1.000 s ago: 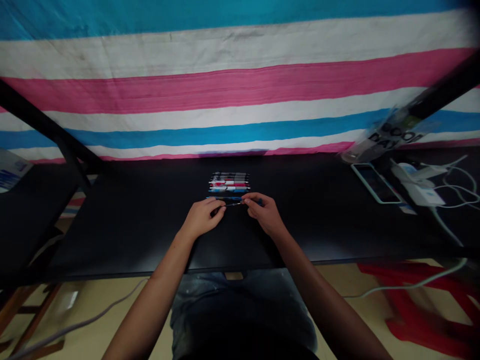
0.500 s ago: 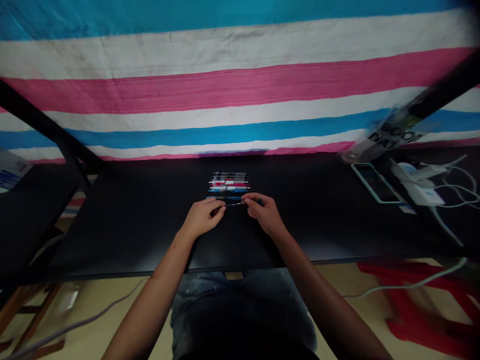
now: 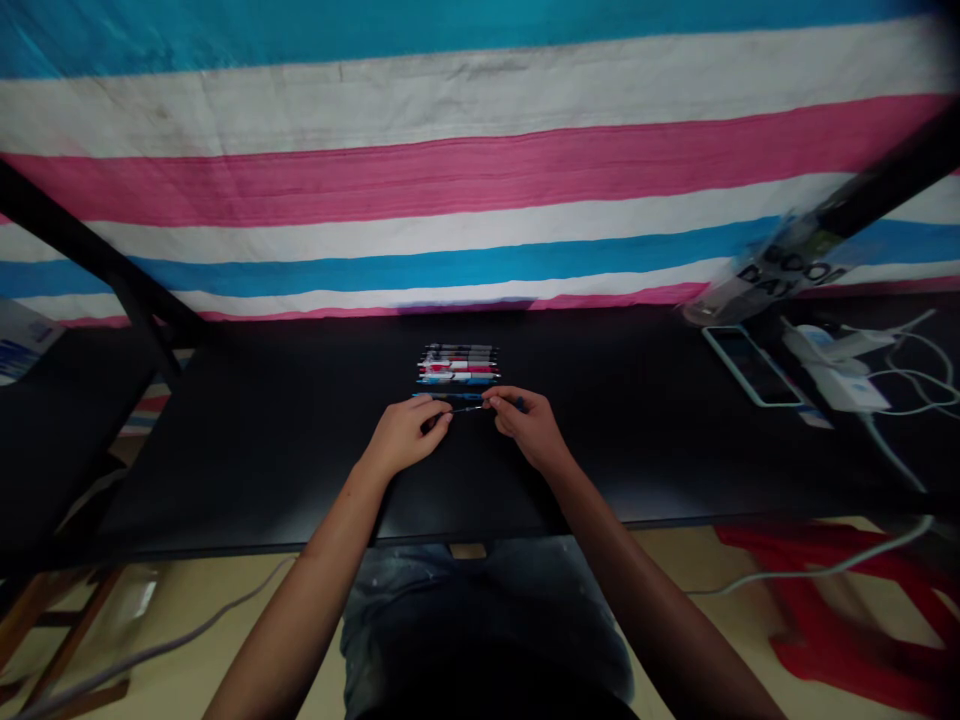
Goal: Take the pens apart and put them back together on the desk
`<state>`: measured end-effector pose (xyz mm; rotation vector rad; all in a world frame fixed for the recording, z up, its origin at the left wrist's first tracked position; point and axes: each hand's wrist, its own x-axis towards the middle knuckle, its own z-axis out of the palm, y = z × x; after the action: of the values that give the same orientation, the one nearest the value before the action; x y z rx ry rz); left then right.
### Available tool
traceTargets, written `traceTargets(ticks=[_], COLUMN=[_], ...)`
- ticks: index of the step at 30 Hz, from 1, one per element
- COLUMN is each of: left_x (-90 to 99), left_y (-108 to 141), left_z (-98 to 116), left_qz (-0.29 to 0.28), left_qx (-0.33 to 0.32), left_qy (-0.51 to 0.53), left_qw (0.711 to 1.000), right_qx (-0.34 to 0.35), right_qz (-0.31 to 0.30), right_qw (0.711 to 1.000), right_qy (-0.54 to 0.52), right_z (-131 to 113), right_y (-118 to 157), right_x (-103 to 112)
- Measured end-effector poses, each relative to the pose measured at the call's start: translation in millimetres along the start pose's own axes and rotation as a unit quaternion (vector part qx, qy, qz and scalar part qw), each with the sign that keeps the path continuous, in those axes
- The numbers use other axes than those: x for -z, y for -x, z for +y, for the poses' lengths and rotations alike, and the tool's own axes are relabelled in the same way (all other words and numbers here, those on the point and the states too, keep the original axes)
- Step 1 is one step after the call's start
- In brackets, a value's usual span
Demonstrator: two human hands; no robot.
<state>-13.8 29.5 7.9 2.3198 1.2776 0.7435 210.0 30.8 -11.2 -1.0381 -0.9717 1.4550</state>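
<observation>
pens (image 3: 458,367) left of phone (image 3: 753,367)

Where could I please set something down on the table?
Black tabletop is bare left of the left hand and between the right hand and the mint-edged rectangular phone; crowded at the multicoloured slim pens and white power strip.

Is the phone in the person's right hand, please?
No, the phone lies on the black table, well apart from the right hand.

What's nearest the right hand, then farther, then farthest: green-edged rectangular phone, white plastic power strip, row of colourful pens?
1. Row of colourful pens: just beyond the right hand, leftward.
2. Green-edged rectangular phone: off right.
3. White plastic power strip: right of the phone.
</observation>
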Motion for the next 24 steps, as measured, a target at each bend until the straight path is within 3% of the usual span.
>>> traceTargets(ticks=[24], left_x=[-0.8], left_y=[-0.9], left_z=[-1.8], left_qz=[0.021], left_qx=[0.006], left_qy=[-0.032], left_qw=[0.999], right_qx=[-0.002], right_qz=[-0.004], right_qw=[1.000], right_qy=[0.008], right_z=[0.5], right_y=[-0.4], right_x=[0.3])
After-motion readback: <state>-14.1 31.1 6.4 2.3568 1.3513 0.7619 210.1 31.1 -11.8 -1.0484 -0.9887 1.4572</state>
